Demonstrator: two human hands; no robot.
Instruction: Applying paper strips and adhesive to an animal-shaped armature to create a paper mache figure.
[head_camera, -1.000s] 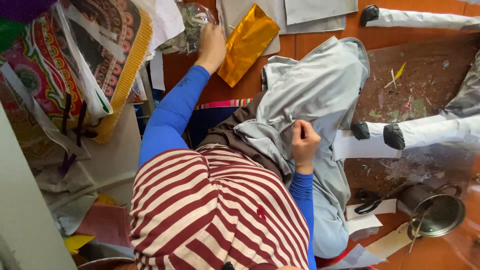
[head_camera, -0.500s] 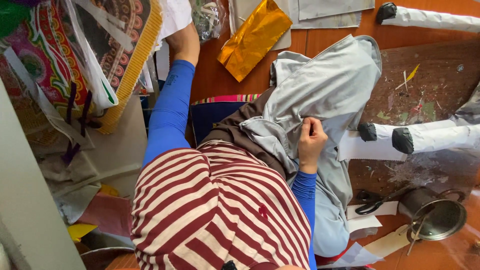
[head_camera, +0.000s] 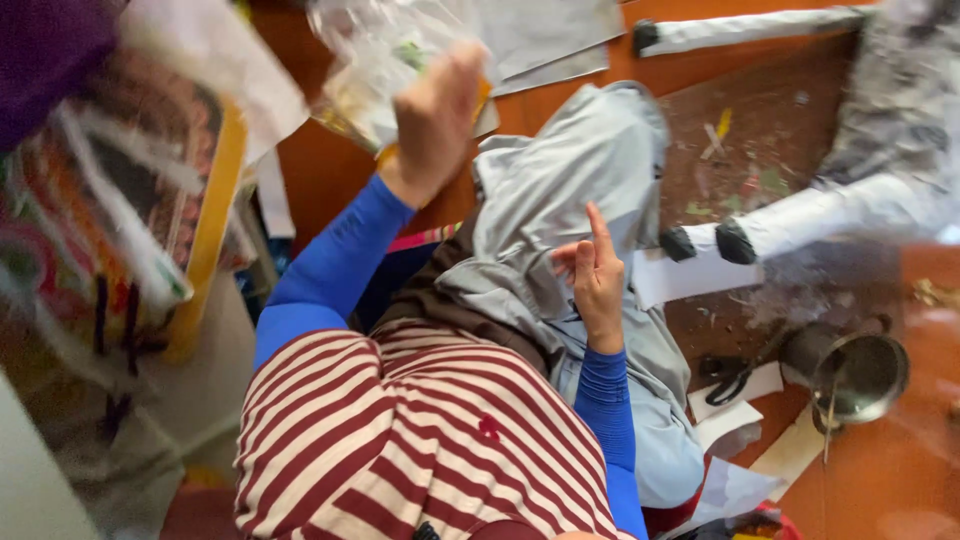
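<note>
Much blurred at the far edge and at the left: clear plastic bag (head_camera: 375, 70) smeared by motion, contents not readable; patterned cloth with a yellow border (head_camera: 150, 210) at the left hard to make out. Top of the bag cut off by the frame. Lower part of the grey garment (head_camera: 560, 200) hidden behind the striped red-and-white shirt (head_camera: 420, 440) and the blue sleeves.

Left hand (head_camera: 435, 120) raised far ahead, back of the hand toward the camera, against the plastic bag; fingers hidden behind the hand, so cannot tell whether closed on the bag or only touching. Right hand (head_camera: 597, 280) loosely open above the grey garment, index finger straight up, other fingers half curled, holding nothing visible. Both hands well apart.

Grey garment soft, matt, creased, lying over the lap and onto the orange-brown floor (head_camera: 330, 170). To the right, a round shiny metal pot (head_camera: 860, 375), black-handled scissors (head_camera: 735, 375) just beside it, white paper strips (head_camera: 735, 400) under them.
</note>
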